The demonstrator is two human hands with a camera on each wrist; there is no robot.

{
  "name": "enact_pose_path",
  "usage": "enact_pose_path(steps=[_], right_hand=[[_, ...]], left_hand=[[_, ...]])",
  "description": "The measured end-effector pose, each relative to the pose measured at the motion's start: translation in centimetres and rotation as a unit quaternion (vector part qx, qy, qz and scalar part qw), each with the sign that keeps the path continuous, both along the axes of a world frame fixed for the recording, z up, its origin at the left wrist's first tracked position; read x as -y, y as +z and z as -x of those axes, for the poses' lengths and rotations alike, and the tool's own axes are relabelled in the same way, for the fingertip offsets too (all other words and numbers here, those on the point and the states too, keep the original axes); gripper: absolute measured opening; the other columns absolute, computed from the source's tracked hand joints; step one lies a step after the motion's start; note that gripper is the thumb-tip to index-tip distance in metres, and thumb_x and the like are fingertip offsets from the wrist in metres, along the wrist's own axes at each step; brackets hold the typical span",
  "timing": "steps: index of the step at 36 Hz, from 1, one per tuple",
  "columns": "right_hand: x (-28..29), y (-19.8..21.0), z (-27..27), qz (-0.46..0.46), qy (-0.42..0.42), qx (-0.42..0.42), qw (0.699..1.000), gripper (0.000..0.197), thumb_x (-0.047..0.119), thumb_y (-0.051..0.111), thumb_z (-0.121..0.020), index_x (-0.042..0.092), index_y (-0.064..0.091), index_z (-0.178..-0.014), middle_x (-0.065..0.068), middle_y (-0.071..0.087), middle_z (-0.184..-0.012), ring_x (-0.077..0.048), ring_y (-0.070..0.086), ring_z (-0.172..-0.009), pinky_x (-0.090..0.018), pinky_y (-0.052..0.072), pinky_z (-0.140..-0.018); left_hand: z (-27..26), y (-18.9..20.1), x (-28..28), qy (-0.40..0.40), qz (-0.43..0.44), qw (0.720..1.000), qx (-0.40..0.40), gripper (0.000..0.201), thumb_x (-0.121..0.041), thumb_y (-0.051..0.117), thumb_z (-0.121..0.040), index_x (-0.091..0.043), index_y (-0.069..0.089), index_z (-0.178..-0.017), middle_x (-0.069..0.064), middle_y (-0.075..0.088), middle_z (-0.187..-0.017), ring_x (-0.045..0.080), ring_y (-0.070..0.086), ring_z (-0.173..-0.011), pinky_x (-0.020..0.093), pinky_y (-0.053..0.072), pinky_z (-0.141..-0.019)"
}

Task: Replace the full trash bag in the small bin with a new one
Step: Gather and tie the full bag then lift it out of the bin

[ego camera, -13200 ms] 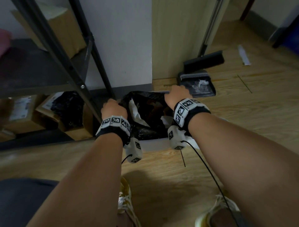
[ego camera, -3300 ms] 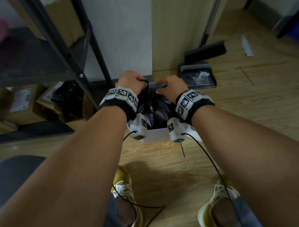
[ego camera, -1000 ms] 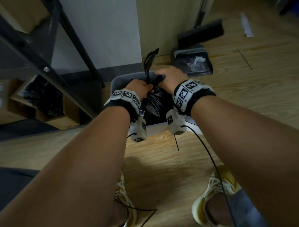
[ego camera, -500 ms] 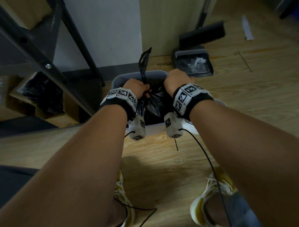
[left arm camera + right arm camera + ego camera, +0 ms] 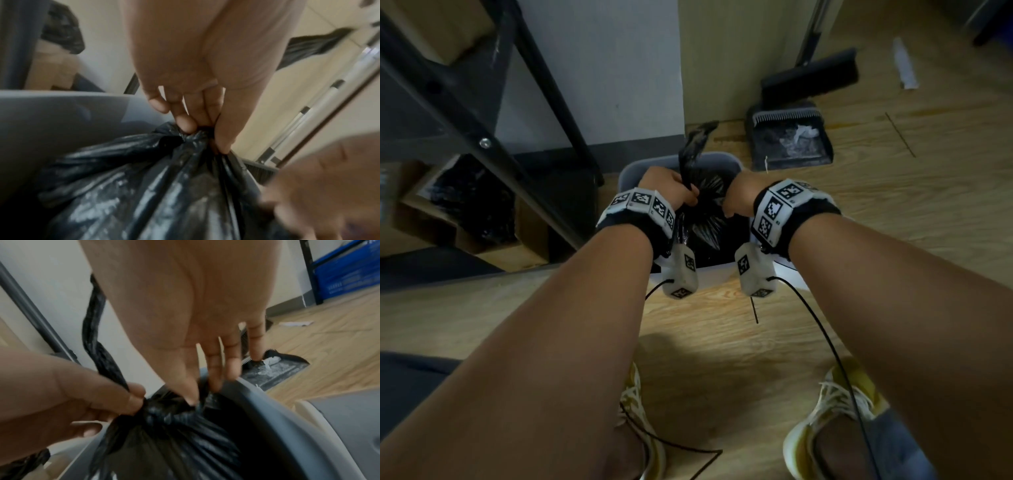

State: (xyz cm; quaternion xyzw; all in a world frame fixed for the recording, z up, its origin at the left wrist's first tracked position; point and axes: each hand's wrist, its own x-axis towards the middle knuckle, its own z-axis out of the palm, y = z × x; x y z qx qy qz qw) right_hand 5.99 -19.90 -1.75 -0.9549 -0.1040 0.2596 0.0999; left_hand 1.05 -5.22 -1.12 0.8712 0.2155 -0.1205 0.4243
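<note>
Black trash bag (image 5: 705, 219) sits inside the grey bin (image 5: 631, 171) on the floor, neck gathered; left hand (image 5: 671, 190) grip pinching the twisted neck, one tail standing upward, right hand (image 5: 739, 197) fingertips (image 5: 191, 400) pinching the plastic beside the knot.

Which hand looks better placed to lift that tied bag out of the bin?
Probably the left hand: it grips the black bag at its gathered neck. The right hand only pinches a fold by the bin rim.
</note>
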Motion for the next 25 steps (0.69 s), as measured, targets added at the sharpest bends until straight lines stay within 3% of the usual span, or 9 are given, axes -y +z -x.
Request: enact_pose_path(steps=[2, 5, 9, 13, 15, 17, 19, 25], right_hand=[[-0.1, 0.3, -0.4, -0.062, -0.002, 0.032, 0.998, 0.032, 0.029, 0.059, -0.085, 0.016, 0.065, -0.113, -0.005, 0.059, -0.103, -0.018, 0.046, -0.088, -0.035, 0.047, -0.084], [-0.7, 0.7, -1.1, -0.134, -0.012, 0.015, 0.991, 0.026, 0.02, 0.055, -0.089, 0.023, 0.07, -0.11, 0.004, 0.056, -0.099, -0.013, 0.048, -0.088, -0.024, 0.043, -0.082], [-1.7, 0.6, -0.7, -0.192, 0.001, -0.011, 0.981, 0.034, 0.009, 0.054, -0.088, 0.022, 0.07, -0.115, 0.001, 0.065, -0.112, -0.009, 0.049, -0.09, -0.018, 0.039, -0.08], [-2.6, -0.2, -0.1, -0.185, 0.004, -0.02, 0.983, 0.039, 0.008, 0.051, -0.089, 0.026, 0.069, -0.119, -0.002, 0.064, -0.125, -0.008, 0.05, -0.094, -0.017, 0.037, -0.081], [-3.1, -0.6, 0.1, -0.174, -0.002, -0.017, 0.985, 0.039, 0.013, 0.052, -0.087, 0.03, 0.069, -0.117, -0.002, 0.063, -0.125, -0.016, 0.058, -0.108, -0.022, 0.043, -0.088], [-3.6, -1.1, 0.1, -0.151, -0.008, -0.012, 0.988, 0.038, 0.02, 0.052, -0.083, 0.035, 0.069, -0.113, -0.003, 0.062, -0.125, -0.024, 0.056, -0.119, -0.034, 0.045, -0.1], [-3.9, -1.4, -0.1, -0.129, -0.008, -0.013, 0.992, 0.036, 0.024, 0.052, -0.081, 0.035, 0.069, -0.111, -0.003, 0.062, -0.125, -0.026, 0.055, -0.12, -0.041, 0.045, -0.103], [-4.6, -1.5, -0.5, -0.117, -0.003, -0.005, 0.993, 0.036, 0.024, 0.049, -0.087, 0.022, 0.067, -0.117, -0.007, 0.063, -0.124, -0.028, 0.056, -0.118, -0.044, 0.044, -0.103]], left_hand=[[0.0, 0.0, 0.0, -0.022, -0.026, 0.999, 0.005, 0.017, -0.005, 0.074, -0.076, -0.013, 0.078, -0.092, 0.001, 0.073, -0.099, 0.02, 0.066, -0.1, 0.027, 0.049, -0.086], [0.1, 0.3, 0.1, -0.042, -0.07, 0.997, 0.014, 0.021, -0.005, 0.072, -0.078, -0.007, 0.076, -0.099, 0.008, 0.072, -0.107, 0.024, 0.065, -0.101, 0.033, 0.05, -0.094], [0.3, 0.6, 0.0, -0.055, -0.093, 0.994, -0.001, 0.023, -0.01, 0.069, -0.082, -0.007, 0.071, -0.105, 0.01, 0.069, -0.109, 0.019, 0.058, -0.087, 0.025, 0.041, -0.076], [0.7, 0.5, 0.1, -0.001, -0.05, 0.998, 0.045, 0.033, -0.002, 0.069, -0.076, -0.005, 0.069, -0.109, 0.017, 0.07, -0.11, 0.032, 0.066, -0.104, 0.03, 0.05, -0.079], [0.7, 0.3, 0.0, 0.007, -0.044, 0.998, 0.052, 0.033, 0.0, 0.067, -0.077, -0.005, 0.068, -0.109, 0.018, 0.07, -0.11, 0.033, 0.065, -0.105, 0.03, 0.05, -0.079], [0.6, 0.3, 0.0, 0.02, -0.044, 0.997, 0.065, 0.032, 0.001, 0.064, -0.078, -0.005, 0.068, -0.109, 0.017, 0.07, -0.109, 0.033, 0.065, -0.105, 0.029, 0.049, -0.077], [0.5, 0.1, 0.0, 0.024, -0.054, 0.996, 0.074, 0.031, 0.0, 0.062, -0.079, -0.006, 0.068, -0.108, 0.017, 0.07, -0.108, 0.033, 0.065, -0.104, 0.032, 0.051, -0.081], [0.2, -0.8, -0.1, 0.056, -0.083, 0.99, 0.094, 0.024, -0.006, 0.057, -0.083, -0.008, 0.068, -0.105, 0.015, 0.07, -0.104, 0.033, 0.065, -0.101, 0.038, 0.051, -0.086]])
